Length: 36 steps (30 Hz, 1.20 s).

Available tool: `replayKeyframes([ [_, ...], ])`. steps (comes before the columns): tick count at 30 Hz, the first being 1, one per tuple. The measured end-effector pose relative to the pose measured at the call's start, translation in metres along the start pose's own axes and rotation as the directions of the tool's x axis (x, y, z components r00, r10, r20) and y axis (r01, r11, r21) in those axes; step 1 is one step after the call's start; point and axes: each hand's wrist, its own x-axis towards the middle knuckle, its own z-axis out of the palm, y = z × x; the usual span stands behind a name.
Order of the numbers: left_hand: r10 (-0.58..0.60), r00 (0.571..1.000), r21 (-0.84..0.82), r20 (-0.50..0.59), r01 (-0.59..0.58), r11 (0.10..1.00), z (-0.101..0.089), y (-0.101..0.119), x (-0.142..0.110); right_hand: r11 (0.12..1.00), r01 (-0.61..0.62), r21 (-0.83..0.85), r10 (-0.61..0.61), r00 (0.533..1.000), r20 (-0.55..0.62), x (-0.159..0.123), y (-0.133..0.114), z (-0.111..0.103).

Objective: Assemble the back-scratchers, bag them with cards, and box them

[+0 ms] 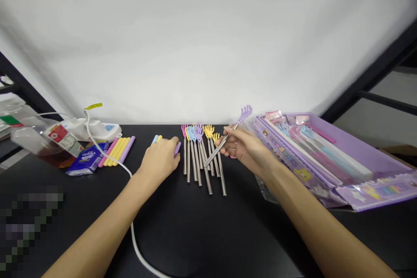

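My right hand (247,147) pinches a back scratcher (224,141) with a purple claw head and a metal rod, held tilted above the table. Under it lies a row of several back scratchers (198,156) with pink, blue, purple and yellow heads, rods pointing toward me. Just left of the row, my left hand (161,158) is curled over a purple handle tube (177,148); its fingertips are partly hidden. Behind that hand, the ends of a blue tube (154,139) and a yellow one stick out. More pink, yellow and purple tubes (117,151) lie side by side further left.
At right stands an open purple display box (345,147) with wrapped back scratchers inside and clear plastic around it. On the left are a blue tissue pack (86,160), a bottle of brown liquid (45,141) and a power strip (109,130). A white cable (137,243) crosses the black table.
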Motion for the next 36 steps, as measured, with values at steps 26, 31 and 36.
replayKeyframes([
  [26, 0.473, 0.773, -0.064, -0.423, -0.546, 0.835, -0.002, 0.014, -0.009, 0.905, 0.424, -0.039, -0.424, 0.89, -0.17, 0.002, -0.01, -0.02],
  [31, 0.512, 0.694, -0.033, -0.506, -0.609, 0.793, 0.0, 0.014, -0.01, 0.908, 0.398, -0.129, -0.415, 0.895, -0.162, 0.002, -0.01, -0.023],
  [36, 0.538, 0.645, -0.027, -0.542, -0.654, 0.756, 0.006, 0.029, -0.015, 0.889, 0.343, -0.304, -0.36, 0.933, 0.001, -0.005, 0.011, -0.001],
])
